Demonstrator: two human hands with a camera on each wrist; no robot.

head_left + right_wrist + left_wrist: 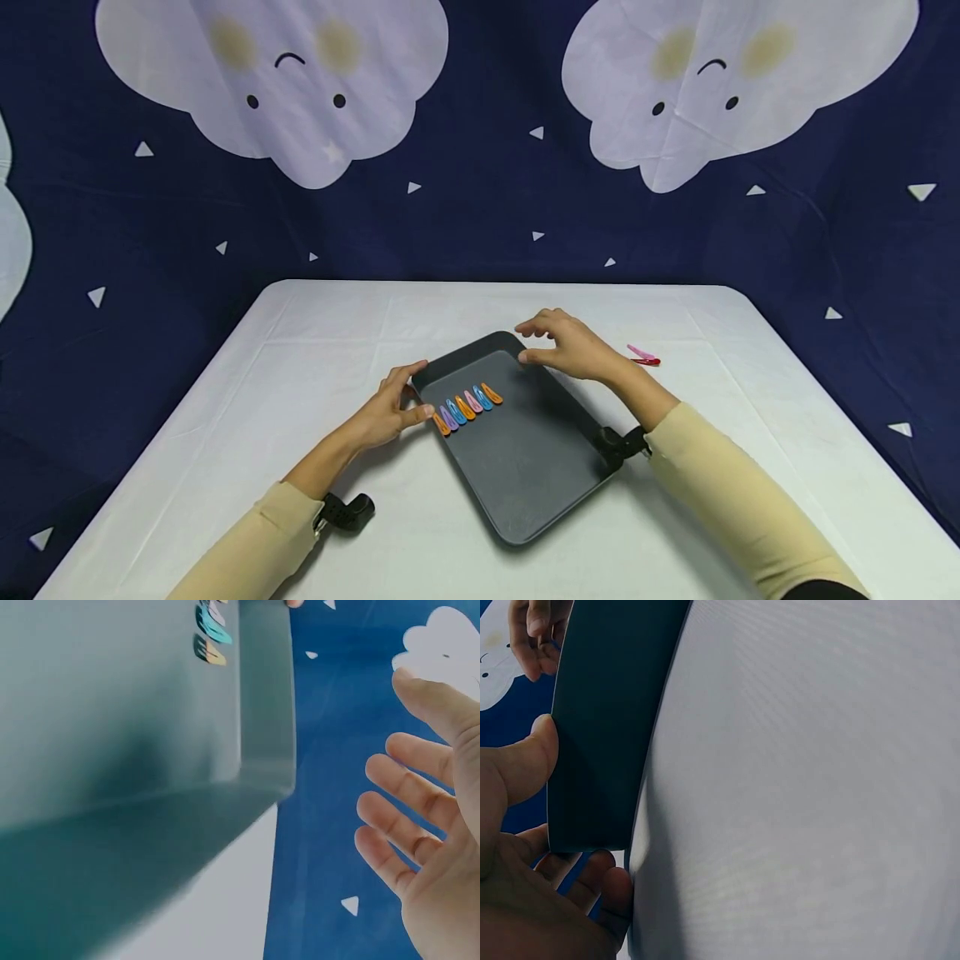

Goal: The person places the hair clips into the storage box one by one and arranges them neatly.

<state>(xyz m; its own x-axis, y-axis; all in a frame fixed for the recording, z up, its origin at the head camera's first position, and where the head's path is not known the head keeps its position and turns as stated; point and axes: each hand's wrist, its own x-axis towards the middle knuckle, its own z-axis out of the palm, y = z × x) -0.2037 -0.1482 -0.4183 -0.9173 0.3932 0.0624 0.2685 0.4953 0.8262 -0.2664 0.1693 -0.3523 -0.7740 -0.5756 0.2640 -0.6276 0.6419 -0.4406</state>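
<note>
A dark grey rectangular baking tray [536,467] lies at an angle on the table. Inside, near its left corner, several snap hair clips [465,406] in orange, purple, blue and pink form a slanted row. My left hand [386,408] grips that corner, thumb at the rim and fingers around the outside; the left wrist view shows the tray's outer wall [600,742] between them. Over the far right edge hovers my right hand [570,346], fingers loosely bent and holding nothing. In the right wrist view, the right hand [435,802] is apart from the tray.
Beyond my right forearm, a pink hair clip [641,352] and a red hair clip [647,362] lie on the white-covered table [337,317]. A dark blue cloth with clouds [480,217] hangs behind the table. Each wrist wears a black camera mount [347,512].
</note>
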